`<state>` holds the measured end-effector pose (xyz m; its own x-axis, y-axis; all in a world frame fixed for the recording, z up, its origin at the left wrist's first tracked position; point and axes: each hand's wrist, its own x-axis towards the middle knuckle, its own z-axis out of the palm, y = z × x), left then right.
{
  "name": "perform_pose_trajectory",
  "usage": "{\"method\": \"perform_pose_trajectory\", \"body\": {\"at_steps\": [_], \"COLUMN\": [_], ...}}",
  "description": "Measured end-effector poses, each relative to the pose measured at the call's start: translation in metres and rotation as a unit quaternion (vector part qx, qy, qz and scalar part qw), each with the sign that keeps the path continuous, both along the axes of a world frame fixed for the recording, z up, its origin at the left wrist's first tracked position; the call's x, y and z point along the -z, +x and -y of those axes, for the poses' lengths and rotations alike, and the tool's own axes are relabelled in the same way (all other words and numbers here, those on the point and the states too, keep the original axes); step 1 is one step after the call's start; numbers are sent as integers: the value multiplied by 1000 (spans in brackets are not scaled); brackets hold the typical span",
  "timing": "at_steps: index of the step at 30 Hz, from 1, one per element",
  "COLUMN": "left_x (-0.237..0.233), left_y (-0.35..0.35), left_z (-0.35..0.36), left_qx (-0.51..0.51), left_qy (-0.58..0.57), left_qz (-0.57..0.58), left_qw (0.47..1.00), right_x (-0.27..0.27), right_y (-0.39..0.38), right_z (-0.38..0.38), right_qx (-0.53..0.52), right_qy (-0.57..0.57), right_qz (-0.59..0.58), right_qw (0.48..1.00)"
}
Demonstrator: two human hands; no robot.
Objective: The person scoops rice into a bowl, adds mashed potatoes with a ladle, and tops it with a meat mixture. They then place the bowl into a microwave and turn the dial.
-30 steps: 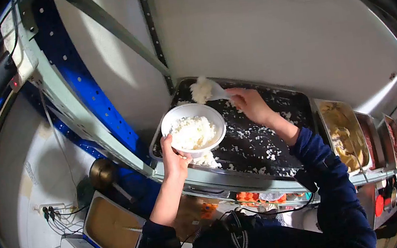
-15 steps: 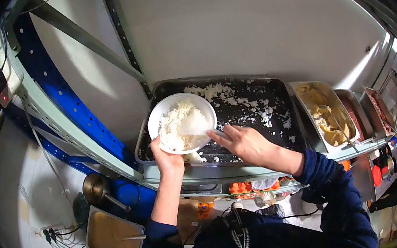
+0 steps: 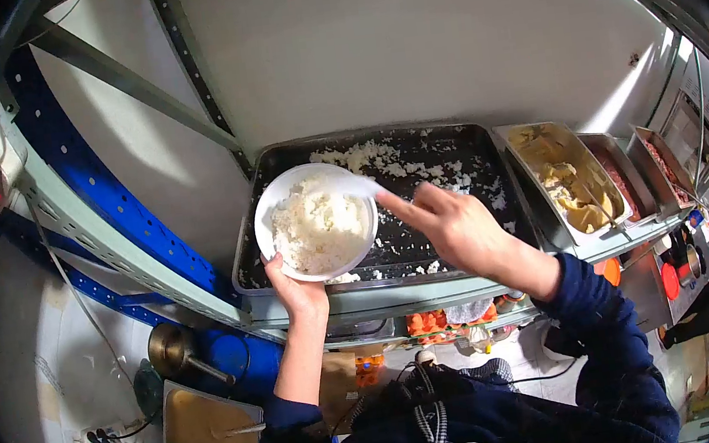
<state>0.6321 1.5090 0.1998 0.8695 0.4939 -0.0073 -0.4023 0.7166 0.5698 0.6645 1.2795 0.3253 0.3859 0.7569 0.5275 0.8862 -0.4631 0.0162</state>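
Left hand (image 3: 297, 291) is closed under the round white bowl (image 3: 261, 228) of cooked rice, held above the black metal tray (image 3: 282, 161), which carries scattered rice. Right hand (image 3: 453, 229) grips 1 white plastic scoop (image 3: 352, 185) at the bowl's rim. Judged step: filling. The next move calls for a level bowl.

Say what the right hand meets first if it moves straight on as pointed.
Probably the round white bowl of rice in the left hand; the white scoop in the right hand is at its rim, depth unclear.
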Motion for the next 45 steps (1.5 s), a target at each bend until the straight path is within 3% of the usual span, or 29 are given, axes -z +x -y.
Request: {"method": "perform_pose_trajectory", "body": {"at_steps": [7,10,14,17,22,24,26,27,30,31,32,33,35,36,38,42,44,45], "left_x": [-7,-9,-15,-25,-46,-49,-52,-53,-60,-62,-61,-61,-60,-59,-68,-71,-66,-62], "left_y": [-6,-5,-7,-23,-45,-45,-47,-49,-53,-53,-52,-50,-39,-30,-14,19,35,43], "left_z": [9,8,-1,-10,6,15,28,34,56,66,75,87,120,139,189,276,317,334], "left_qx": [-15,-45,29,108,120,139,158,149,112,93,72,62,43,32,12,-8,-31,-36], "left_qy": [-10,21,-9,-23,-77,-77,-60,-55,-45,-51,-58,-51,-72,-82,-82,-88,-59,-50], "left_qz": [29,-12,-96,-69,-118,-120,-87,-89,-92,-91,-90,-82,-56,-35,14,54,73,71], "left_qw": [999,999,995,991,983,980,982,983,988,990,992,993,995,995,996,995,995,996], "right_x": [31,21,53,72,144,145,125,100,62,59,58,52,60,71,83,71,71,61], "right_y": [10,10,20,24,45,38,16,-1,-39,-48,-61,-62,-57,-48,-30,8,39,53], "right_z": [-23,-12,-6,17,25,23,33,47,140,179,212,243,295,318,355,395,401,398], "right_qx": [14,26,45,213,237,221,168,165,229,303,451,521,569,576,503,385,367,342], "right_qy": [-101,-13,42,175,9,-35,49,74,190,176,147,118,33,-8,-67,-160,-216,-270], "right_qz": [-6,9,-48,-132,-166,-118,2,-10,89,116,159,147,37,-39,-106,-109,34,34], "right_qw": [995,1000,997,952,957,967,985,983,951,929,866,833,821,816,855,902,904,899]}}
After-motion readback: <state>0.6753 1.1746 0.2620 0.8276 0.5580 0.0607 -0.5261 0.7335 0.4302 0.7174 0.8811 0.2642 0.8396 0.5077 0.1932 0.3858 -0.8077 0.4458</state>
